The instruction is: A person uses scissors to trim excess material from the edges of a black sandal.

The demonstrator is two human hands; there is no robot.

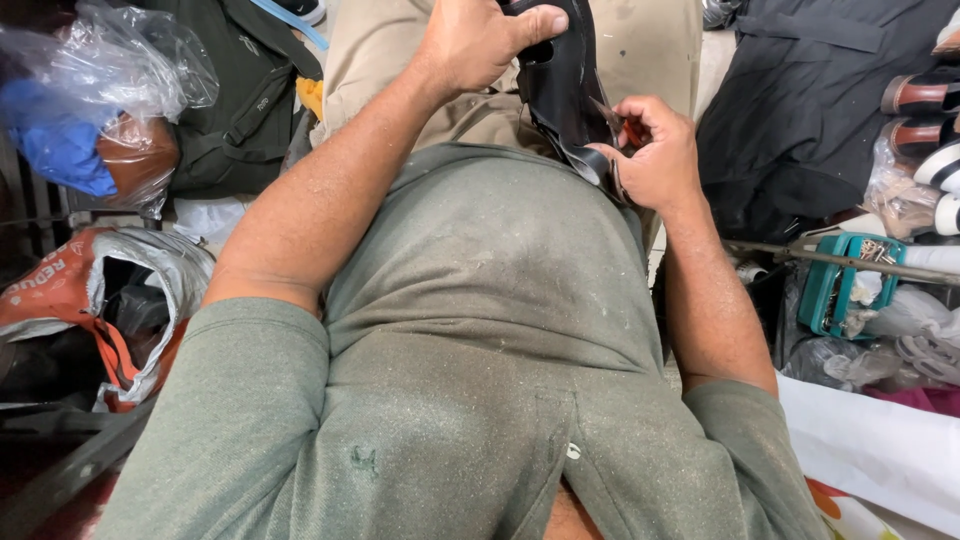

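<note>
Head view: black shoe part (562, 85) is held over the lap, gripped at its top by the left hand (478, 42). Right hand (655, 150) is closed on a small red-handled tool (632, 130) at its lower edge. Edge work judged under way; a steady grip is called for next.

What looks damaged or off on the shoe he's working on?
The black shoe, gripped by the left hand, has a strip peeling loose at its lower edge, where the right hand holds a small red-handled tool. Nothing else stands out.

clear plastic bag (120, 70) upper left, orange-white sack (70, 290) left
</note>
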